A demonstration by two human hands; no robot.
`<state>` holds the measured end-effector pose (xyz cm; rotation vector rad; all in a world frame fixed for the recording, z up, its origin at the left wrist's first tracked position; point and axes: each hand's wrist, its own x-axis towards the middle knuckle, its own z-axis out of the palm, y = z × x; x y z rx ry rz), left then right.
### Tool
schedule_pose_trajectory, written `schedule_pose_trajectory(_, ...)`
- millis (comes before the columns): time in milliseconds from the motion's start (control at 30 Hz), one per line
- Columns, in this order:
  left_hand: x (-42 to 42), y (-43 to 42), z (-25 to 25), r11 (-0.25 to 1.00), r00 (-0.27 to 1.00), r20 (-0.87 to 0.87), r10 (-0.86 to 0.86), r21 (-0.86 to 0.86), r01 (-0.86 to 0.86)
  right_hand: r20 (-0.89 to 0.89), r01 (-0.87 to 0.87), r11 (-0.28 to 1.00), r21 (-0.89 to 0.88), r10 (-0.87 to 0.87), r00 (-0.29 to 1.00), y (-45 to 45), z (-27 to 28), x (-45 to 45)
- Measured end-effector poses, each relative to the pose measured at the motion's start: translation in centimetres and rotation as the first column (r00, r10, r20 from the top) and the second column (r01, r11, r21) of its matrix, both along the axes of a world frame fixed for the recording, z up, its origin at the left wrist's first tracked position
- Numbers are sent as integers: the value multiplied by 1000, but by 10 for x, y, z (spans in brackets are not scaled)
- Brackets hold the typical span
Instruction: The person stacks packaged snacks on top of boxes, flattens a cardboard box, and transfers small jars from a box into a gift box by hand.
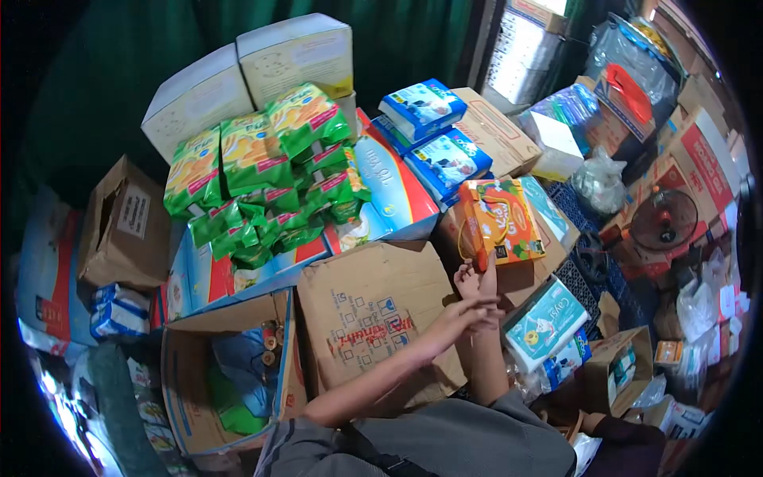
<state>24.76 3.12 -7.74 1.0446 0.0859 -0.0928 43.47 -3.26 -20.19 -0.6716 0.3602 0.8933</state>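
My left hand (463, 316) reaches across from the left, its fingers stretched out over my right wrist. It looks to be touching that wrist and holds nothing I can see. My right hand (478, 281) is raised just in front of the lower edge of an orange box with a yellow handle (505, 219). Its fingers are apart, some slightly bent; whether a fingertip touches the box I cannot tell. Under my left forearm lies a closed brown carton (369, 306) with red and blue print. Right of my wrists sits a teal tissue pack (547, 324).
Green snack packs (258, 163) are piled on printed boxes at left. Blue-and-white packs (445, 163) stand behind the orange box. An open carton (179, 389) holds blue and green items. A fan (664, 221) stands at right. Another person's dark sleeve (628, 445) shows lower right.
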Motion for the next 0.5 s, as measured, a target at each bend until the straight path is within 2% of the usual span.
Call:
schedule_pose_trajectory(67, -23, 4, 4, 999, 999, 18, 32, 6, -32, -25, 21, 1000, 12, -21, 999, 5, 10, -5)
schedule_pose_trajectory(133, -53, 14, 11, 949, 990, 42, 131, 284, -138, -27, 44, 998, 33, -43, 999, 3, 4, -1)
schedule_pose_trajectory(200, -82, 25, -4, 917, 957, 2, 291, 283, -280, -40, 47, 999, 21, -46, 998, 2, 6, -3)
schedule_pose_trajectory(233, -99, 32, -9, 893, 928, -33, 371, 285, -347, -49, 86, 995, -45, -88, 995, 2, 6, -3)
schedule_pose_trajectory(300, -147, 45, -17, 772, 793, -101, 601, 330, -543, -44, 159, 972, -172, -169, 985, 0, 7, -6)
schedule_pose_trajectory(333, -162, 47, -13, 772, 791, -104, 603, 329, -545, -45, 157, 972, -175, -167, 985, -3, 8, -11)
schedule_pose_trajectory(400, -186, 48, -3, 733, 675, -287, 679, 217, -645, 99, 290, 917, -273, -273, 957, -10, 6, -19)
schedule_pose_trajectory(500, -204, 47, -14, 662, 623, -222, 750, 260, -703, 87, 273, 921, -279, -259, 962, -31, 5, -20)
